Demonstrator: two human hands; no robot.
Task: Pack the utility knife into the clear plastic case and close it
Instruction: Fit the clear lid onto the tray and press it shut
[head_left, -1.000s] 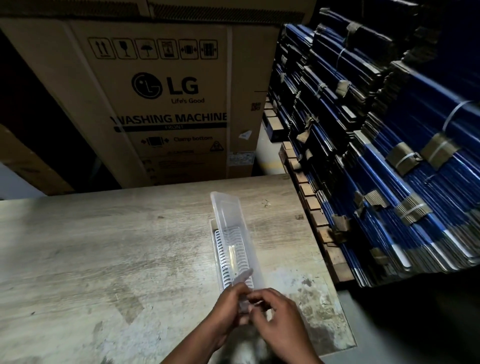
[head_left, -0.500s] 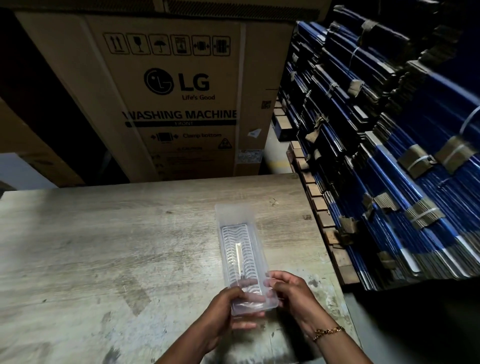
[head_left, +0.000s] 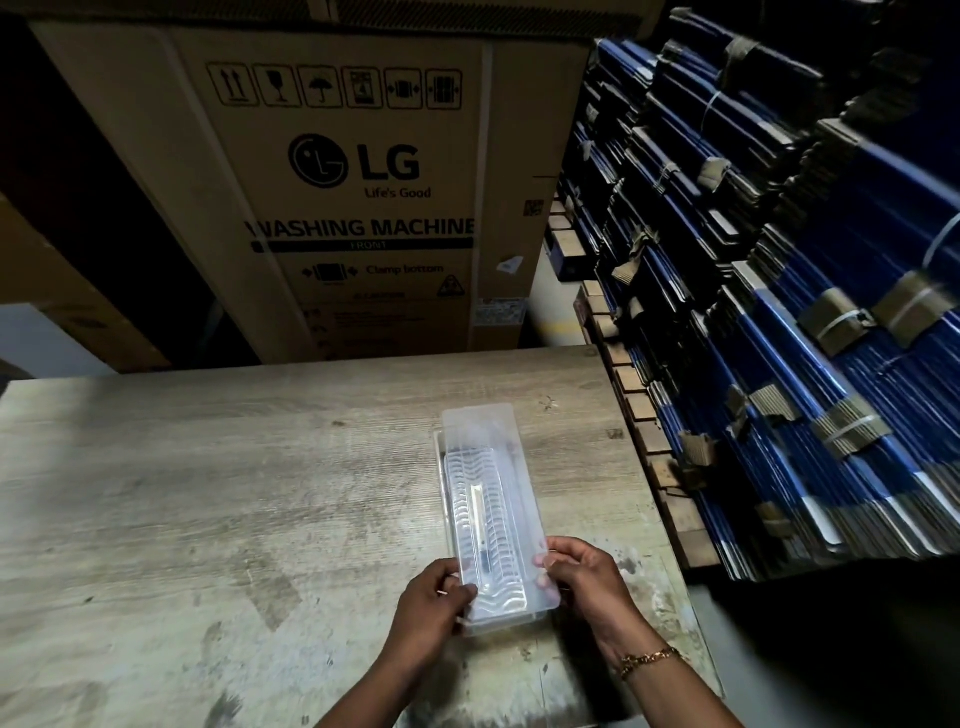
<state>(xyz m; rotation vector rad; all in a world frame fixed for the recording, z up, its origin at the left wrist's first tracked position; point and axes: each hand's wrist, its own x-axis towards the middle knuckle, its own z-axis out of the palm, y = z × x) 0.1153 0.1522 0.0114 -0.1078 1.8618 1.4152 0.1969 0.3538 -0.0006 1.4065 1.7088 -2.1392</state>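
- Storeroom: worn wooden table (head_left: 208, 493), washing machine carton (head_left: 363, 197) behind, strapped blue bundles (head_left: 779, 312) at the right.
- Clear plastic case (head_left: 491, 509) lay flat near the table's right edge, utility knife (head_left: 480, 519) visible inside.
- Lid, upright a second earlier, was now folded down over the tray.
- Left hand (head_left: 434, 597) and right hand (head_left: 582, 577) pinched the near corners.
- Probably only the final snap was left; latch unclear.
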